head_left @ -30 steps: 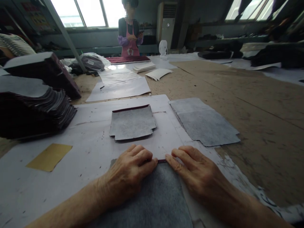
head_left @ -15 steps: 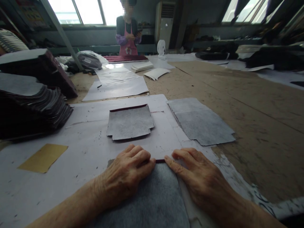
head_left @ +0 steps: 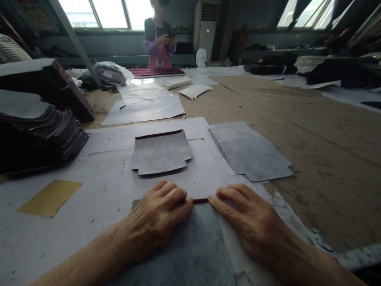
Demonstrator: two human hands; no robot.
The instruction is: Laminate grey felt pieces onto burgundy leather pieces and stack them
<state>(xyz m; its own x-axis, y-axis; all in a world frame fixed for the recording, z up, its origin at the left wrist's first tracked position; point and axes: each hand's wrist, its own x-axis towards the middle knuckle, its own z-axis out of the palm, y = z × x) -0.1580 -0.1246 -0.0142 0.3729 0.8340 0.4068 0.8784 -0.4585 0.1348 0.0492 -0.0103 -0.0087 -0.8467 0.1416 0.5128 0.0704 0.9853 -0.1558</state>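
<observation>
A grey fabric piece (head_left: 193, 246) lies on the white paper in front of me, its far edge folded over into a narrow dark red strip. My left hand (head_left: 160, 216) rests on the left part of that fold, fingers curled and pressed together. At the fold's right end, my right hand (head_left: 250, 218) touches the strip with its fingertips, the fingers bent and close together. Beyond my hands lies a smaller grey piece (head_left: 162, 153) with a dark red far edge. Another grey piece (head_left: 250, 151) is to its right.
Tall stacks of dark pieces (head_left: 38, 131) stand at the left, near a yellow card (head_left: 50, 198). White sheets (head_left: 145, 109) and curved white pieces (head_left: 195, 91) lie farther back. Across the table are a small fan (head_left: 201, 59) and a person in a pink apron (head_left: 160, 51).
The view has shifted slightly. Both hands stay at the folded edge, with a little more of the red strip showing between them.
</observation>
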